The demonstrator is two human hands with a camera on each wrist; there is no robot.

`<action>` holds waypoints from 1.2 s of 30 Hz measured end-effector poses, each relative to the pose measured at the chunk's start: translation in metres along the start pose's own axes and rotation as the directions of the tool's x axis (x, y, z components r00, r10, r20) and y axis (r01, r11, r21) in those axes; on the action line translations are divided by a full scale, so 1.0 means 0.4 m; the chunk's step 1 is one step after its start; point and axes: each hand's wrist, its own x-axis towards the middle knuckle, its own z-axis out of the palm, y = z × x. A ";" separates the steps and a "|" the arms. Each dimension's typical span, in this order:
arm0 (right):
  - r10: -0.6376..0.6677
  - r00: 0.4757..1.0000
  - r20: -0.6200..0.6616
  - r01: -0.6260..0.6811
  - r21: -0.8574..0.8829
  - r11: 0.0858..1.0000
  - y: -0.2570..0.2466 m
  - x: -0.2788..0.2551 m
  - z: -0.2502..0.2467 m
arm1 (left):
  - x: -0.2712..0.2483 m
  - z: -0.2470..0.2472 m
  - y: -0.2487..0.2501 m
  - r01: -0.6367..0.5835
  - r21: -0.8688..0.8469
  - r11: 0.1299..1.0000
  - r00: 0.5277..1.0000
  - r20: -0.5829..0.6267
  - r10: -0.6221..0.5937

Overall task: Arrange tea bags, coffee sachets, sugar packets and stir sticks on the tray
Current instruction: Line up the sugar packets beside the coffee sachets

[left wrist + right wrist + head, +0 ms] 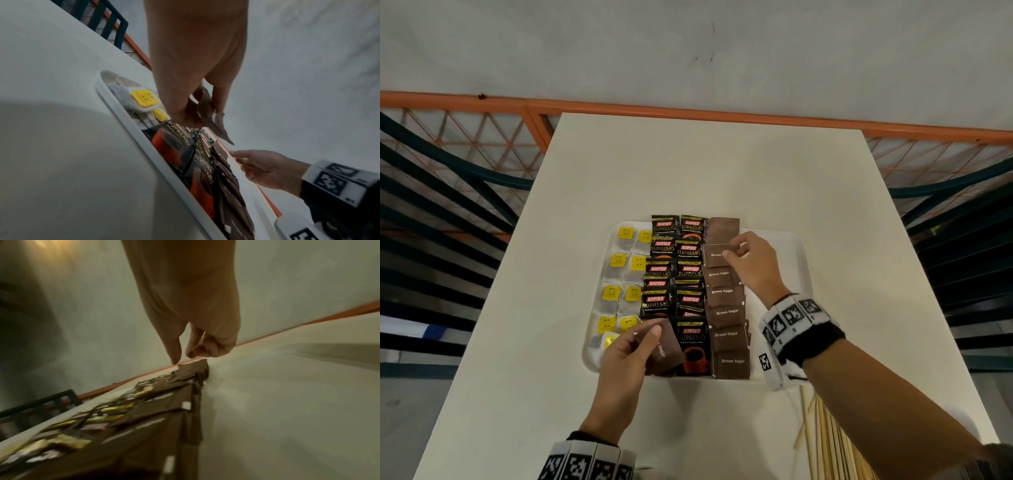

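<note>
A white tray [792, 255] holds three columns: tea bags [619, 284] with yellow tags on the left, black coffee sachets [674, 267] in the middle, and overlapping brown sugar packets [726, 313] to their right. My left hand [650, 337] hovers over the tray's near left part and pinches a brown sugar packet [666, 349] between thumb and fingers. My right hand [732, 250] is at the far end of the sugar column, its thumb and forefinger pinching the far edge of a sugar packet [714, 258] that lies there. Wooden stir sticks [825, 442] lie on the table under my right forearm.
The tray sits near the front of a white table [705, 171]; the tray's right strip is bare. An orange and dark metal railing [465, 164] borders the table on both sides and behind.
</note>
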 end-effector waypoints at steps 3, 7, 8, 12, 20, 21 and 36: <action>-0.070 0.970 0.232 0.087 -0.066 0.994 -0.041 -0.082 -0.002 | 0.010 0.011 0.002 0.031 -0.106 0.994 0.999 0.023 -0.028; -0.046 0.809 0.586 0.107 -0.070 0.992 -0.046 -0.187 0.005 | 0.016 0.022 0.007 0.021 -0.269 0.963 0.998 0.055 -0.007; -0.045 0.777 0.628 0.093 -0.044 0.995 -0.040 -0.203 0.009 | 0.016 0.024 0.010 0.007 -0.297 0.955 0.999 0.053 0.009; -0.105 0.799 0.592 0.051 0.108 0.993 -0.015 -0.228 0.026 | 0.019 0.028 0.004 0.004 -0.290 0.957 0.999 0.038 0.008; 0.009 0.930 0.367 -0.151 0.362 0.920 -0.001 -0.121 0.003 | 0.006 0.044 0.013 -0.049 0.026 0.998 0.994 0.102 0.046; 0.046 0.946 0.320 -0.165 0.357 0.920 0.000 -0.094 -0.004 | 0.004 0.043 0.011 -0.079 0.101 0.992 0.991 0.118 0.067; 0.194 0.979 -0.062 -0.184 0.132 0.974 0.022 0.114 0.030 | -0.073 0.006 -0.011 -0.302 0.598 0.742 0.913 0.406 0.044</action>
